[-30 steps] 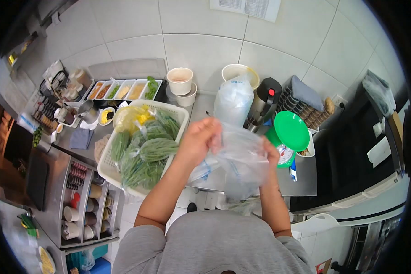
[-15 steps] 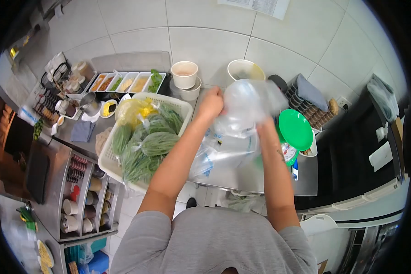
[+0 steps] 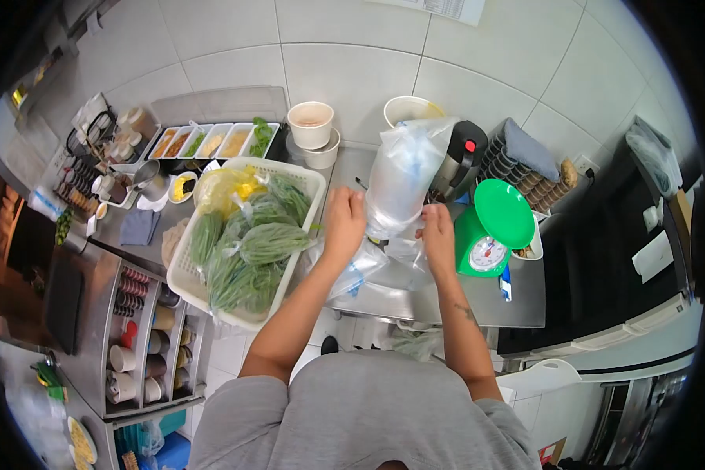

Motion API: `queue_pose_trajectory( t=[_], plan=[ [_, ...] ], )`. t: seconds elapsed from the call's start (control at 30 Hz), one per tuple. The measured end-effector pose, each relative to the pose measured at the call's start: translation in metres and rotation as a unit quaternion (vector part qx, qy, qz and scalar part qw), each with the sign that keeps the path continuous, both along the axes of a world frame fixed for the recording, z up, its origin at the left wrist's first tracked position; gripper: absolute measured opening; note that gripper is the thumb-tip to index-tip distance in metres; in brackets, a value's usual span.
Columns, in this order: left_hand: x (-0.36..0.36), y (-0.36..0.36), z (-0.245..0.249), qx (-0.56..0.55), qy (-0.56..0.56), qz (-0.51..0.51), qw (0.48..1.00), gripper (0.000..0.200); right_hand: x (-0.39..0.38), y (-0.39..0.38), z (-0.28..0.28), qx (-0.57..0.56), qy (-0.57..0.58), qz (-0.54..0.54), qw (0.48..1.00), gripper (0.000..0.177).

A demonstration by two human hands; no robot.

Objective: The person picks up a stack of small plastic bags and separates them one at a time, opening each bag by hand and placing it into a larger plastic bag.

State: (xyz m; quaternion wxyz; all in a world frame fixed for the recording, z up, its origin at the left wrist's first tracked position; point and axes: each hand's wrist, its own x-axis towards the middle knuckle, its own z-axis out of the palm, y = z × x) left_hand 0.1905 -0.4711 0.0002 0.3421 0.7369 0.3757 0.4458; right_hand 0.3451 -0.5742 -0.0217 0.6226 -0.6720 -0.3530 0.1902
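Note:
A clear, puffed-out plastic bag stands up over the steel counter, its lower end towards me. My left hand is closed at the bag's lower left edge, the fingers curled and their grip partly hidden. At the lower right edge, the fingers of my right hand are pinched together on the plastic. More crumpled clear plastic lies on the counter beneath my hands. Left of them is a white basket holding bagged green beans and a yellowish bag. A green dial scale stands to the right.
Behind the bag are a white tub and a dark kettle. Stacked paper tubs stand by the wall, beside a row of topping trays. A blue-grey cloth tops the stacked cups at right. The counter's front edge is near me.
The blurred plastic bag has become still and upright. My left hand has come down and left, my right hand slightly down and left. The kettle and the scale's dial now show more fully.

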Motion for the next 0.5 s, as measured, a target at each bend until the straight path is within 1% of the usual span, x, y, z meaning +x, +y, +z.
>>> queue_pose_trajectory(
  t=[0.03,0.07,0.13,0.17,0.23,0.27,0.37,0.43,0.5],
  plan=[
    [-0.013,-0.015,0.018,-0.061,0.032,-0.065,0.996,0.021,-0.009,-0.011,0.019,0.023,0.054,0.006,0.998,0.03],
    [-0.02,-0.024,0.027,-0.122,0.064,-0.129,0.982,0.025,-0.013,-0.019,0.031,0.06,0.063,0.048,0.995,0.032],
    [-0.016,-0.035,0.026,0.013,-0.001,-0.215,0.976,0.024,-0.02,-0.031,0.048,0.131,0.081,0.128,0.98,0.037],
    [-0.013,-0.041,0.027,0.08,-0.035,-0.257,0.962,0.023,-0.024,-0.034,0.055,0.138,0.069,0.14,0.978,0.036],
    [-0.009,-0.051,0.037,0.04,-0.055,-0.298,0.952,0.02,-0.03,-0.035,0.064,0.155,0.04,0.163,0.974,0.035],
    [-0.008,-0.053,0.04,0.022,-0.065,-0.317,0.946,0.018,-0.03,-0.035,0.063,0.162,0.052,0.159,0.972,0.035],
    [-0.015,-0.05,0.041,-0.056,-0.007,-0.265,0.963,0.015,-0.031,-0.032,0.062,0.175,0.088,0.163,0.967,0.032],
    [-0.019,-0.05,0.041,0.01,-0.003,-0.221,0.975,0.013,-0.036,-0.033,0.062,0.168,0.112,0.176,0.964,0.03],
    [-0.021,-0.049,0.041,0.07,0.002,-0.191,0.979,0.012,-0.043,-0.04,0.061,0.117,0.18,0.212,0.953,0.032]
  ],
)
